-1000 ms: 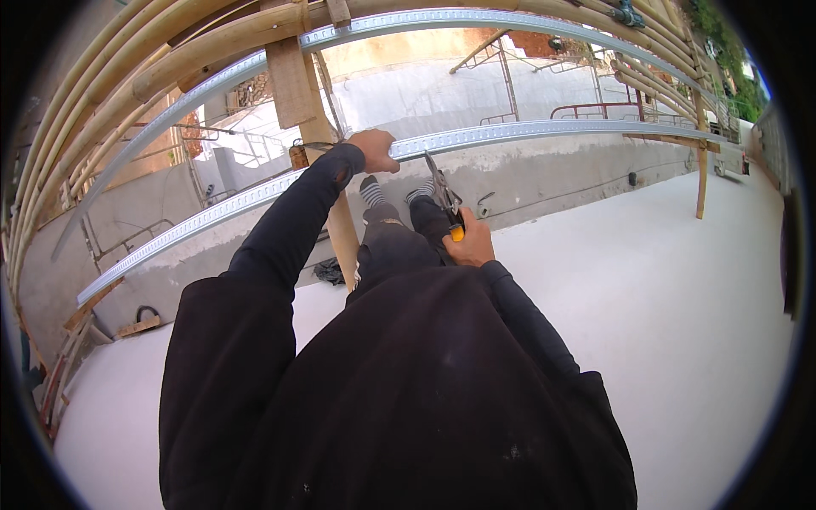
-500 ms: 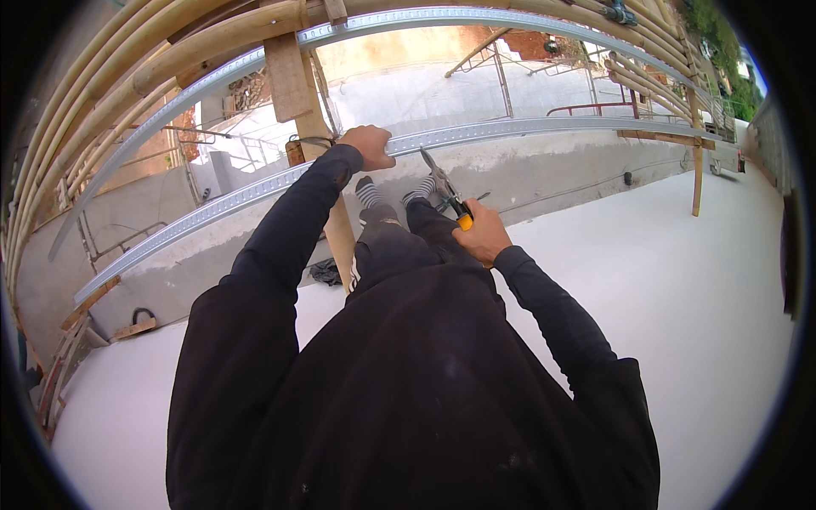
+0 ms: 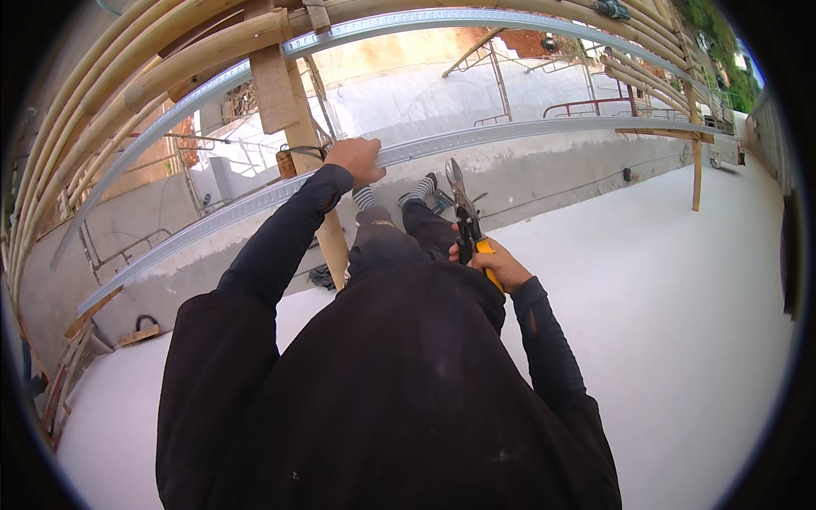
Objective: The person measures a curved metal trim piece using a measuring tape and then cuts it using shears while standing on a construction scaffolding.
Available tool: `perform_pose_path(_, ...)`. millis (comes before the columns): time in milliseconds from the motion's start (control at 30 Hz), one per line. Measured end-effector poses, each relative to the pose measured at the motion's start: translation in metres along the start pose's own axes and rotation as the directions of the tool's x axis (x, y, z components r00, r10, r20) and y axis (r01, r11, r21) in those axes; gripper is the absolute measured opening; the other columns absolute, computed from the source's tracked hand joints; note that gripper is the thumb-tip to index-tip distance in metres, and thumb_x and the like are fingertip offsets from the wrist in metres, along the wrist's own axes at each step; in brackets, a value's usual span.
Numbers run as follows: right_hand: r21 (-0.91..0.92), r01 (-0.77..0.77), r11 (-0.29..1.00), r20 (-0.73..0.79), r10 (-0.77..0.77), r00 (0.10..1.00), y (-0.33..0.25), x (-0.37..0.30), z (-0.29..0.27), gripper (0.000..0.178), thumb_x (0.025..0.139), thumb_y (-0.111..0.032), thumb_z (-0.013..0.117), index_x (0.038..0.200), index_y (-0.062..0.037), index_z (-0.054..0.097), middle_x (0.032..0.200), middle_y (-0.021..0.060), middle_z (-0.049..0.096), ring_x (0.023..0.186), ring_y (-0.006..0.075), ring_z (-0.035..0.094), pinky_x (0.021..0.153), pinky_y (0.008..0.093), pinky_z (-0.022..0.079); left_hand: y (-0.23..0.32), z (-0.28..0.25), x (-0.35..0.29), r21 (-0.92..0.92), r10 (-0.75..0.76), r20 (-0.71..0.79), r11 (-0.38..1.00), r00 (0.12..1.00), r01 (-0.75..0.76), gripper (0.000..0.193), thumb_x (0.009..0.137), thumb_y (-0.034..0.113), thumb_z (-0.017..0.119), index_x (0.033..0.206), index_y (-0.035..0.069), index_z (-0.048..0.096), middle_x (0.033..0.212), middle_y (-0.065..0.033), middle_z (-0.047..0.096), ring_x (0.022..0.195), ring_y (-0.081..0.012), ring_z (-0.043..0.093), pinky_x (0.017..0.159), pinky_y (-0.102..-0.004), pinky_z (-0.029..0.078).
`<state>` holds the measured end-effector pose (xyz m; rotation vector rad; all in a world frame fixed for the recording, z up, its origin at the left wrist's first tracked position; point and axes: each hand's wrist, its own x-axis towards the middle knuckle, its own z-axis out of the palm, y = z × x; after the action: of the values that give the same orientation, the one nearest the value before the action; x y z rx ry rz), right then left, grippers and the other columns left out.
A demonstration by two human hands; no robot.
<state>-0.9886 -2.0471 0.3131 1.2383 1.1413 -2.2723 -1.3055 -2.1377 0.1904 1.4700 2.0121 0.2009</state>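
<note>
Right hand (image 3: 512, 269) before the waist, fingers wrapped round the yellow-handled snips (image 3: 467, 219) – blades pointing away, apart from the near rail (image 3: 510, 133). Striped socks (image 3: 416, 190) just left of the snips. Left hand (image 3: 357, 161) farther out, clamped on the near rail, which runs crosswise – beside the post (image 3: 334, 242). Beyond: far rail (image 3: 416, 19), bamboo poles (image 3: 204, 61) upper left.

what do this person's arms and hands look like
The left hand and right hand wear no gloves. Snug dark sleeves cover both forearms, each apparently torn near the cuff; a looser black top covers the upper arms.
</note>
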Motion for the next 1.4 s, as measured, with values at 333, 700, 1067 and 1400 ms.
perform_pose_path(333,-0.150,-0.109,0.983,0.001,0.110,0.994,0.006,0.034,0.008,0.076,0.076,-0.009,0.062,0.140,0.0056,0.025,0.097,0.0075,0.060,0.089,0.0152,0.060,0.083,0.0252,0.046,0.020,0.006,-0.017,0.058,0.007,-0.192,0.998,0.981,0.004,0.027,0.074,0.022,0.066,0.088,0.001,0.057,0.081,-0.0180,0.066,0.076,-0.0363,0.066,0.066,-0.0455,0.052)
perform_pose_path(700,-0.414,-0.119,0.903,-0.137,0.068,0.988,-0.015,0.033,0.033,0.089,0.075,-0.009,0.062,0.148,0.0083,0.015,0.084,0.0081,0.061,0.082,0.0146,0.060,0.081,0.0235,0.045,0.019,0.022,-0.025,0.033,0.045,-0.326,0.999,0.944,-0.036,0.030,0.073,0.021,0.067,0.092,0.003,0.053,0.076,-0.0153,0.063,0.076,-0.0350,0.065,0.066,-0.0463,0.051)
perform_pose_path(1067,-0.492,-0.025,0.870,-0.146,-0.054,0.988,-0.008,0.030,0.029,0.083,0.073,-0.008,0.064,0.147,0.0027,0.028,0.096,0.0078,0.058,0.081,0.0126,0.054,0.076,0.0257,0.046,0.009,0.007,-0.012,-0.067,-0.016,0.008,0.998,1.000,0.017,0.040,0.073,0.029,0.065,0.100,0.001,0.052,0.086,-0.0224,0.064,0.084,-0.0420,0.063,0.074,-0.0495,0.050)
perform_pose_path(1400,-0.507,-0.112,0.854,-0.168,0.030,0.985,-0.021,0.026,0.027,0.086,0.074,-0.012,0.064,0.148,0.0053,0.023,0.090,0.0085,0.060,0.080,0.0137,0.056,0.076,0.0248,0.046,0.003,0.018,-0.023,-0.136,0.001,-0.332,0.989,0.943,-0.049,0.047,0.077,0.046,0.066,0.098,0.004,0.062,0.084,-0.0175,0.066,0.081,-0.0351,0.065,0.072,-0.0449,0.051)
